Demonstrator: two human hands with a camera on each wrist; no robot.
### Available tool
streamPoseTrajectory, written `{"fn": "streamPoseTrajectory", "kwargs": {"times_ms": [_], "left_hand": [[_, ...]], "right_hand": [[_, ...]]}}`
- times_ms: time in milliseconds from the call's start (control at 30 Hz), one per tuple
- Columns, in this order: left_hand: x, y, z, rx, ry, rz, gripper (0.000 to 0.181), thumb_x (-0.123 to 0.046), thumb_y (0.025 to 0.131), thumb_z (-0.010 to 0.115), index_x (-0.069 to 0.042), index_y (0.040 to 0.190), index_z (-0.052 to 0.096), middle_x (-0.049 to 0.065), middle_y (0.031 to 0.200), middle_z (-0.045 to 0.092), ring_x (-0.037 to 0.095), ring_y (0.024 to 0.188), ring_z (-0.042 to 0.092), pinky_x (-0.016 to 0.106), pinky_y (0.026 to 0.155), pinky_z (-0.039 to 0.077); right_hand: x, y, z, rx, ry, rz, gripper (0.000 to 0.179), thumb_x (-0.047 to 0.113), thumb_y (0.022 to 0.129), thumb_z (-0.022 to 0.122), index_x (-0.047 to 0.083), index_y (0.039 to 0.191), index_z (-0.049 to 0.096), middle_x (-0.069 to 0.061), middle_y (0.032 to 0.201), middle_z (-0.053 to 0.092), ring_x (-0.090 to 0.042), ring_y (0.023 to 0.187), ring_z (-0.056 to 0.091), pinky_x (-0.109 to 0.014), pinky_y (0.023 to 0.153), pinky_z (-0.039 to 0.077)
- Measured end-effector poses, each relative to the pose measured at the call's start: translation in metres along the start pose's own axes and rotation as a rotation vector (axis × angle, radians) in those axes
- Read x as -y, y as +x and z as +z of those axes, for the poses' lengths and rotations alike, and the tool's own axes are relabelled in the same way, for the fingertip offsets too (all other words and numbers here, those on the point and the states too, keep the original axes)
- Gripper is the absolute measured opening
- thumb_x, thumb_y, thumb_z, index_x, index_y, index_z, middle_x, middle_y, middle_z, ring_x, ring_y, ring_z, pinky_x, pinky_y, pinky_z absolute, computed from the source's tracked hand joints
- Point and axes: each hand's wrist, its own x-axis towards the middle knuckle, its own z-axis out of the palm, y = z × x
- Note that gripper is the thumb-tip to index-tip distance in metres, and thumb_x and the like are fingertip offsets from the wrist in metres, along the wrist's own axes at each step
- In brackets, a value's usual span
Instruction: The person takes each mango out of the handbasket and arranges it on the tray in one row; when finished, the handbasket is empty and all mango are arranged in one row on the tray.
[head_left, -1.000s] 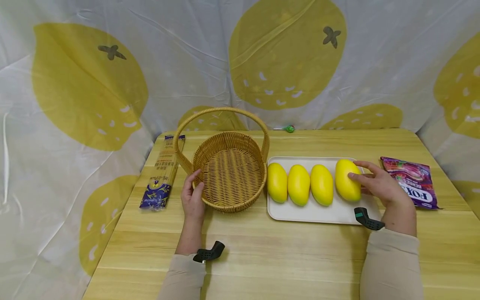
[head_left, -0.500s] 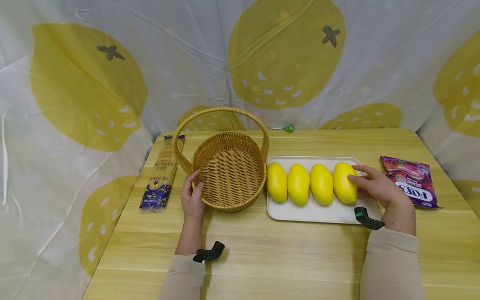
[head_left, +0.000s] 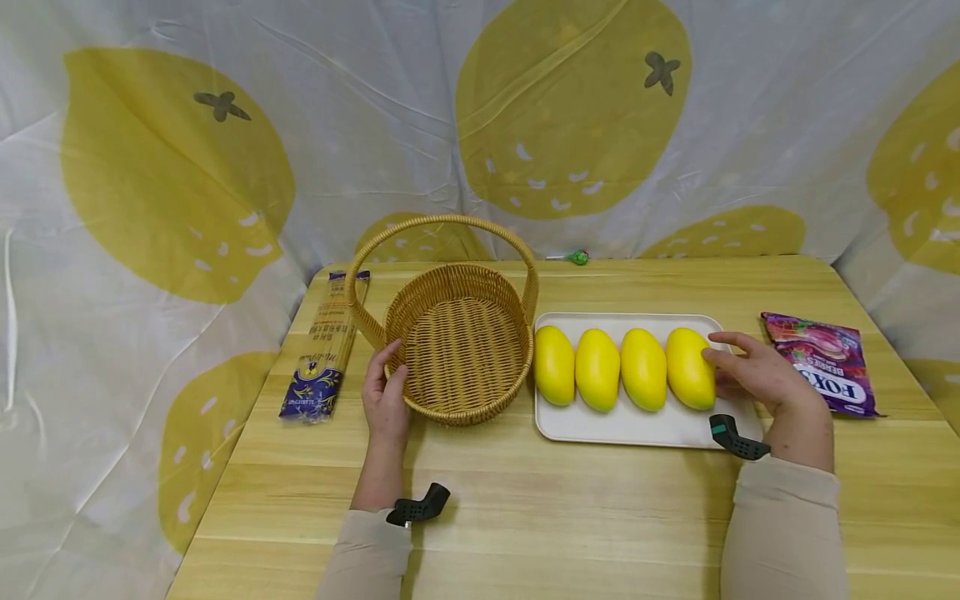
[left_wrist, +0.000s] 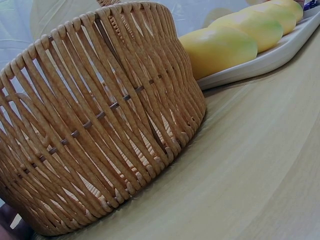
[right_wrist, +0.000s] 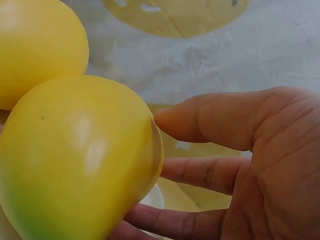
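Several yellow mangoes lie side by side in a row on a white tray [head_left: 600, 429]. My right hand [head_left: 761, 371] is at the rightmost mango [head_left: 692, 368]. In the right wrist view, the thumb [right_wrist: 200, 120] is at that mango's edge and the other fingers are spread, some partly hidden behind it. Whether the thumb still touches it I cannot tell. My left hand [head_left: 386, 396] holds the left side of a round wicker basket [head_left: 459, 350] with a tall handle, thumb and index finger at the rim. Its other fingers are largely hidden. The basket's inside shows only woven bottom.
A pasta packet [head_left: 322, 350] lies left of the basket. Right of the tray is a purple Fox's berries bag [head_left: 825, 367]. A green lollipop [head_left: 577, 257] lies at the table's back edge, before a lemon-patterned cloth [head_left: 375, 125].
The rightmost mango has come down and slightly nearer onto the tray, close to its neighbour. My right hand has since drawn slightly to the right of it. The left hand and basket stay put.
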Motion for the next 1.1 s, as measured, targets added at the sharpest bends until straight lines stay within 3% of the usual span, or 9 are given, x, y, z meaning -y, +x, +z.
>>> {"fn": "streamPoseTrajectory", "kwargs": {"times_ms": [133,233,333,633,867,933,1100], "left_hand": [[0.001,0.000,-0.001,0.005,-0.004,0.012,0.039,0.003,0.097,0.049,0.007,0.135,0.057,0.007,0.141,0.057,0.024,0.149,0.036,0.042,0.124,0.025],[0.000,-0.001,-0.001,-0.001,-0.007,0.014,0.040,0.003,0.096,0.049,0.008,0.135,0.056,0.003,0.139,0.059,0.025,0.149,0.036,0.040,0.124,0.025],[0.000,-0.002,-0.001,-0.006,-0.009,0.013,0.040,0.004,0.096,0.049,0.008,0.135,0.056,-0.002,0.135,0.061,0.023,0.147,0.038,0.038,0.123,0.026],[0.000,-0.003,-0.001,-0.008,-0.008,0.029,0.039,0.004,0.096,0.050,0.008,0.134,0.056,-0.008,0.132,0.062,0.026,0.147,0.038,0.040,0.124,0.025],[0.001,-0.002,-0.001,-0.007,-0.019,0.043,0.039,0.005,0.096,0.049,0.008,0.134,0.057,-0.011,0.128,0.062,0.028,0.148,0.038,0.038,0.123,0.026],[0.001,-0.002,0.000,-0.006,-0.019,0.040,0.039,0.005,0.096,0.049,0.008,0.134,0.057,-0.008,0.130,0.062,0.027,0.149,0.037,0.038,0.123,0.026],[-0.002,-0.002,0.002,-0.005,0.002,0.017,0.037,0.002,0.098,0.051,0.010,0.133,0.057,0.015,0.148,0.053,0.031,0.154,0.028,0.044,0.128,0.020]], "right_hand": [[0.001,-0.001,0.000,-0.010,-0.013,0.007,0.083,0.057,0.104,0.044,0.005,0.162,0.018,-0.035,0.148,0.044,-0.025,0.109,0.066,-0.039,0.097,0.059],[0.002,-0.002,0.000,-0.014,-0.028,0.017,0.084,0.059,0.103,0.043,0.005,0.163,0.017,-0.036,0.149,0.042,-0.039,0.120,0.061,-0.056,0.109,0.049],[0.002,-0.003,-0.001,-0.019,-0.038,0.023,0.085,0.060,0.103,0.041,0.005,0.163,0.017,-0.037,0.151,0.038,-0.049,0.129,0.053,-0.065,0.112,0.040],[0.004,-0.006,-0.003,-0.024,-0.066,0.008,0.085,0.060,0.103,0.041,0.002,0.162,0.017,-0.039,0.151,0.036,-0.051,0.131,0.051,-0.065,0.112,0.041],[0.012,-0.014,-0.009,-0.052,-0.102,-0.008,0.090,0.064,0.102,0.039,0.003,0.163,0.013,-0.042,0.155,0.025,-0.056,0.129,0.049,-0.068,0.105,0.044],[0.017,-0.020,-0.011,-0.099,-0.128,-0.024,0.090,0.066,0.101,0.038,0.005,0.163,0.014,-0.041,0.156,0.025,-0.057,0.130,0.046,-0.070,0.102,0.044],[0.030,-0.033,-0.011,-0.269,-0.179,-0.081,0.089,0.069,0.099,0.037,0.011,0.163,0.021,-0.034,0.158,0.032,-0.057,0.135,0.036,-0.074,0.101,0.040]]}}
